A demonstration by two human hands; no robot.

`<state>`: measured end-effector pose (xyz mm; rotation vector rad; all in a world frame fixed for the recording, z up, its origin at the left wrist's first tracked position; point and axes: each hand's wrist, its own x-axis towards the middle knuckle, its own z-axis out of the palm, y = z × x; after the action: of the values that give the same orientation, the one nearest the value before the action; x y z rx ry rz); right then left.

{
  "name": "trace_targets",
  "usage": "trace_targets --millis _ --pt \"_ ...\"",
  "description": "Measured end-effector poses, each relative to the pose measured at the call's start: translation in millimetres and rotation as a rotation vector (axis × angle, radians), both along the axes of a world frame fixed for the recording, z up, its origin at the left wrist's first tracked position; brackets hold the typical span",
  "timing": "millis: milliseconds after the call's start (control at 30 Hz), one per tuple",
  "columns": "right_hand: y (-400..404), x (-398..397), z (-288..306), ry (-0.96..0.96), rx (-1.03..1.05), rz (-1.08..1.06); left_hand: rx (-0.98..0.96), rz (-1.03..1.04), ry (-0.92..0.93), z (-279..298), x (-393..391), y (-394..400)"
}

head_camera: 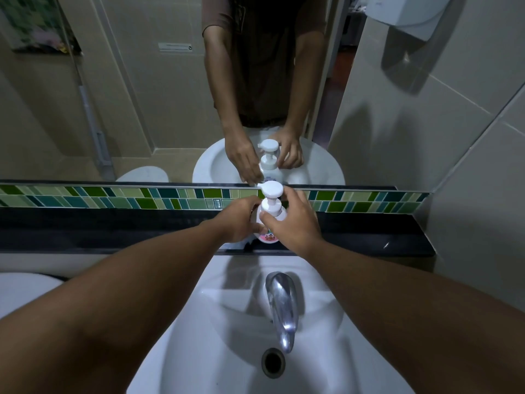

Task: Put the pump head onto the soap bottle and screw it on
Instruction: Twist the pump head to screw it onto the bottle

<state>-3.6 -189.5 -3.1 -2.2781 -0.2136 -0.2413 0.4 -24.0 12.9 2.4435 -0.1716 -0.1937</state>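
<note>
Pump head (272,199) seated upright on soap bottle (268,233), on the dark ledge (369,237) at twelve o'clock from the tap (281,302). My left hand (238,223) grips the bottle; my right hand (292,223) pinches the collar. Risk: cross-threading, or toppling into the basin (199,322).

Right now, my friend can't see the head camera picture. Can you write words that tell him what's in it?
Two bare hands hold a white plastic soap bottle on a black ledge, the left hand around its body, the right hand at the collar of its white round-topped pump head. Behind is a wall mirror; below, a white sink with a chrome tap.
</note>
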Motion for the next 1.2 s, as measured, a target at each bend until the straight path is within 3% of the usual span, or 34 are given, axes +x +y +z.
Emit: trace_targets --millis 133,333,467,567,700,933,1100,1200 --pt "2 2 0 -0.030 -0.009 -0.002 0.005 0.002 0.006 1 0 0" --pt "7 4 6 0.082 -0.017 -0.106 -0.001 -0.012 -0.029 2 -3 0" --pt "4 -1 2 0.000 0.010 -0.032 -0.005 0.008 -0.018 6 -4 1" --pt "3 -1 1 -0.018 -0.042 -0.040 -0.002 0.002 -0.015 8 -4 1" --pt "5 -1 1 0.093 -0.168 -0.155 0.003 0.008 -0.031 5 -6 5" --pt "-1 1 -5 0.029 -0.132 0.006 0.047 0.013 -0.005 6 -8 7" --pt "2 2 2 0.066 -0.204 -0.077 0.020 0.025 0.003 7 -9 7" --pt "-3 2 0 0.070 -0.170 -0.013 0.020 0.030 0.003 10 -10 8"
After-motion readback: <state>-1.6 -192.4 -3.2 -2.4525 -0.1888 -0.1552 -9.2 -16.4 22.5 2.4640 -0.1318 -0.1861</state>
